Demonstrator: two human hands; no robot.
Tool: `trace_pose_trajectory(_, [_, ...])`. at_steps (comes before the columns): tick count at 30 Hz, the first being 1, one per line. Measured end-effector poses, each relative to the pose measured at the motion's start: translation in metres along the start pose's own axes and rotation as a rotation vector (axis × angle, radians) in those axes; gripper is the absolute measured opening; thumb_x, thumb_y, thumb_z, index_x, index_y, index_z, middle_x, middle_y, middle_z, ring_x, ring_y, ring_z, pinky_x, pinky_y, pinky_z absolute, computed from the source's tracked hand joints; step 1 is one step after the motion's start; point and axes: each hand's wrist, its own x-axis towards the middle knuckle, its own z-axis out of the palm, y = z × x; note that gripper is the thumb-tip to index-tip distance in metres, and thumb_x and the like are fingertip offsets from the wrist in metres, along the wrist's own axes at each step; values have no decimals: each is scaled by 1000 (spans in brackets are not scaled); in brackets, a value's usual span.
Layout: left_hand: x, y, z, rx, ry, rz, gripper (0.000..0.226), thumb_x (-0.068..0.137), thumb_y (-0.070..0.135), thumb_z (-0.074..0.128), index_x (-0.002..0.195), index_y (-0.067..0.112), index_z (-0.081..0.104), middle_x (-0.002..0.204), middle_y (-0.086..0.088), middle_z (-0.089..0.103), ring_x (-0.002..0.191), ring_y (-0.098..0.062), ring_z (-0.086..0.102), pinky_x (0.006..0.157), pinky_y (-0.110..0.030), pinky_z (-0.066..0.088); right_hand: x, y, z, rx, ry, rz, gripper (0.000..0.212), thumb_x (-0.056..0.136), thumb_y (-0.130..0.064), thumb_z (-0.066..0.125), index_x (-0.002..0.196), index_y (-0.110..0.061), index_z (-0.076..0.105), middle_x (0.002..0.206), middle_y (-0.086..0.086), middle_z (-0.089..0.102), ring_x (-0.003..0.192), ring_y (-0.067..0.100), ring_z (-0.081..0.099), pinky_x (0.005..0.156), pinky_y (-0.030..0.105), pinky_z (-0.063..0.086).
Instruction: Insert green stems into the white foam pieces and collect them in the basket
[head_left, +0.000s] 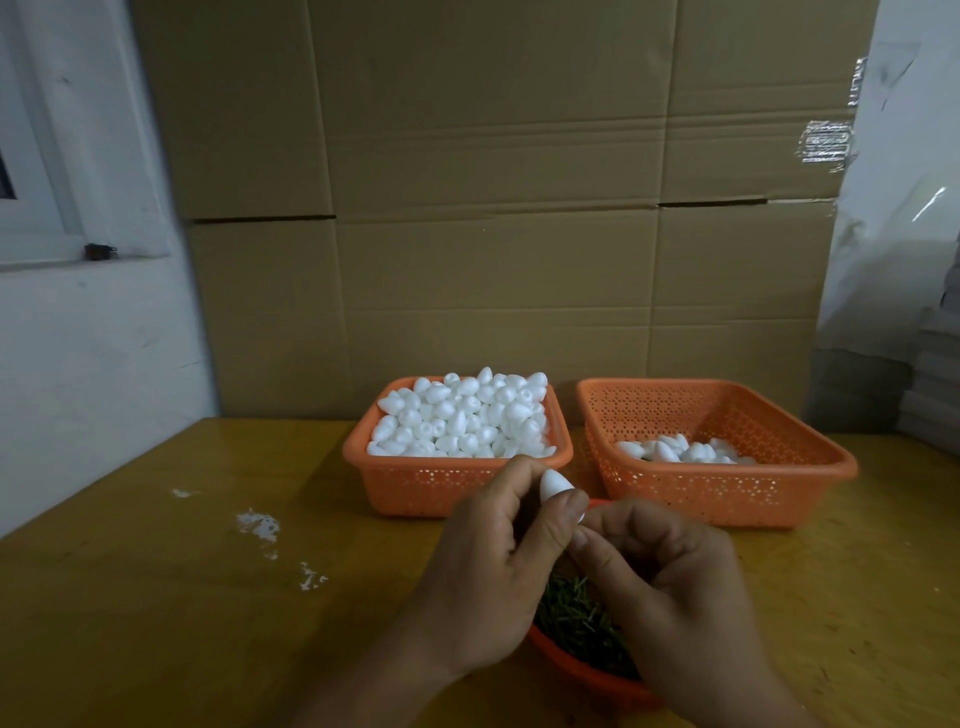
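My left hand (493, 566) pinches a white egg-shaped foam piece (555, 486) between thumb and fingers, above the table. My right hand (670, 587) is curled right beside it, thumb tip touching the foam's lower end; any stem in its fingers is hidden. Under both hands an orange bowl (576, 670) holds a heap of green stems (576, 618). The left orange basket (415, 486) is heaped with plain foam pieces (462, 415). The right orange basket (727, 491) holds several foam pieces (680, 451) on its floor.
The yellow-brown wooden table (182, 623) has white foam crumbs (260, 525) on its left part. Cardboard boxes (493, 208) form a wall right behind the baskets. A white wall and window frame are at left, plastic-wrapped stacks at right.
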Motion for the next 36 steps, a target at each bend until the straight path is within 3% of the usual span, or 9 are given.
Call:
trace_pose_trajectory(3, [-1,-2,2,-37,8,-22,26,95,54,53,87,30,60,71,5,59,66,-10,54,60,-41,48,2,1,-1,24,-28,8,15,85,-10,73,80,-23,76,71,1,76,59,6,69,54,13,49])
trace_pose_trajectory(8, [-1,-1,3,-113,-34,-31,20,99,47,54,92,31,63,74,15,61,69,3,57,63,-16,45,5,-7,0,206,-21,92,10,77,-19,69,73,-13,77,56,2,69,47,1,63,48,8,44])
trace_pose_trajectory(11, [-1,-4,3,-136,-62,-62,30,94,57,55,119,40,61,81,17,62,73,4,60,65,-14,47,12,-12,-5,227,34,141,11,77,-19,70,73,-11,77,60,4,71,51,9,66,50,13,50])
trace_pose_trajectory(14, [-4,-12,5,-92,-46,-125,45,86,64,58,128,53,51,85,16,58,74,3,57,70,-22,48,33,-1,-22,-27,162,203,9,84,-25,73,78,-21,78,76,-1,75,70,16,70,61,26,55])
trace_pose_trajectory(18, [-6,-17,8,-15,-20,-147,34,81,62,59,112,49,61,86,17,61,77,-2,61,73,-25,53,76,27,-55,-420,329,225,10,90,-29,71,83,-24,77,66,-6,71,56,13,64,53,32,49])
trace_pose_trajectory(24, [-6,-16,8,12,-40,-139,21,84,54,61,99,41,69,83,13,67,71,2,60,65,-17,49,128,74,-95,-1002,223,419,47,92,-47,63,56,-17,67,58,1,62,75,29,63,75,41,49])
trace_pose_trajectory(27, [-6,-16,9,16,-38,-146,20,83,52,61,97,39,69,82,10,67,72,2,61,66,-17,49,144,84,-101,-1115,216,520,48,87,-56,63,60,-16,65,70,4,64,88,30,63,92,47,50])
trace_pose_trajectory(31, [-8,-17,11,29,-42,-154,20,83,51,61,96,39,69,81,12,66,73,1,61,67,-17,48,153,86,-102,-1197,151,605,31,83,-51,67,76,-21,62,88,5,66,97,28,61,97,48,46])
trace_pose_trajectory(36, [-10,-19,14,46,-40,-180,24,78,55,61,95,42,69,84,11,67,78,-2,64,69,-18,49,155,79,-99,-1200,1,690,39,77,-58,72,86,-22,60,97,4,65,106,29,59,104,51,40])
